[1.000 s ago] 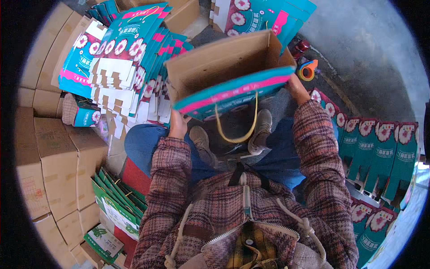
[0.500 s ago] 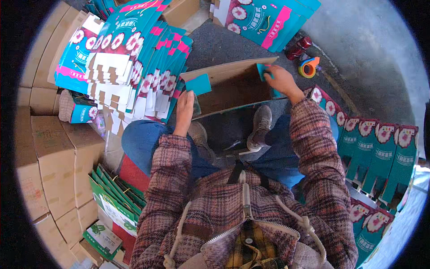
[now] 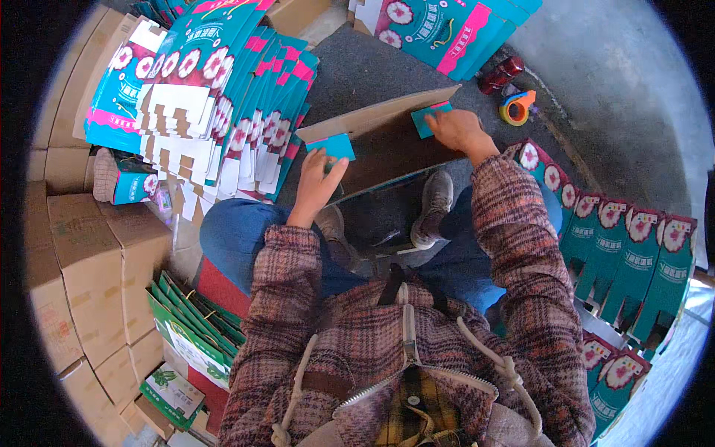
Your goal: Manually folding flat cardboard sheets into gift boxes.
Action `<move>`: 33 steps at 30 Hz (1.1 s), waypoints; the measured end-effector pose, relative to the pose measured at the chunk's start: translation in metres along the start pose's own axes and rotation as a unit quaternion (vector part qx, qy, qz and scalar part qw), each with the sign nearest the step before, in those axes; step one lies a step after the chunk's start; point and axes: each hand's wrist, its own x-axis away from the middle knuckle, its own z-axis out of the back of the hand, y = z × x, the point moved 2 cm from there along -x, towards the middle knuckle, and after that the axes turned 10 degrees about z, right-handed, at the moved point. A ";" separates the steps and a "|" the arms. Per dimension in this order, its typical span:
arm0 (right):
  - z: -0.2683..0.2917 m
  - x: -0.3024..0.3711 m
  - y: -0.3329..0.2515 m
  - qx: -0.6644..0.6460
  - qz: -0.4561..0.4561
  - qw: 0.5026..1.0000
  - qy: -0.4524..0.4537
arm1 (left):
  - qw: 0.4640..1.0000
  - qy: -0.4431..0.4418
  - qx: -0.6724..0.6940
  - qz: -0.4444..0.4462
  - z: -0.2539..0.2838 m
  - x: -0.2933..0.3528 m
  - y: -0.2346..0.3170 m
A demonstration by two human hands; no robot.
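An open-topped carton (image 3: pixel 398 153) with bare brown board inside stands on the floor by my shoes. Teal end flaps tilt in over its opening, a left flap (image 3: pixel 332 147) and a right flap (image 3: pixel 427 121). My left hand (image 3: pixel 318 185) grips the left end, with its thumb spread from the fingers at the lower edge of the left flap. The fingers of my right hand (image 3: pixel 460 132) are closed on the right flap. Its fingertips are partly hidden.
Flattened teal and pink cartons (image 3: pixel 223 89) are piled at the left, beside stacked brown boxes (image 3: pixel 89 253). Folded teal boxes (image 3: pixel 622 253) stand in rows at the right. A tape dispenser (image 3: pixel 515 110) lies beyond my right hand. Green cartons (image 3: pixel 197 328) are low at the left.
Both end flaps have tipped further inward over the opening. My right hand has shifted slightly left with its flap. The left thumb has spread away from the fingers.
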 end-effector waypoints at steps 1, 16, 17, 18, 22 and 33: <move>0.002 -0.002 0.002 -0.066 -0.018 0.995 0.072 | 1.000 0.006 0.006 -0.003 0.001 0.001 -0.003; -0.027 -0.010 0.083 -0.365 0.043 0.924 0.101 | 0.972 0.089 0.147 0.163 0.027 0.026 -0.013; -0.034 -0.007 0.078 -0.243 0.036 0.965 0.096 | 0.970 0.078 0.173 0.149 0.025 0.029 -0.016; -0.038 -0.002 0.073 -0.115 0.026 0.989 0.091 | 0.969 0.064 0.200 0.133 0.023 0.029 -0.011; -0.028 0.000 0.038 -0.044 -0.036 0.995 0.084 | 0.878 0.002 0.451 0.161 0.010 0.021 -0.025; 0.020 0.036 0.065 -0.060 -0.069 0.982 0.167 | 0.978 -0.110 0.173 0.030 -0.014 0.006 -0.045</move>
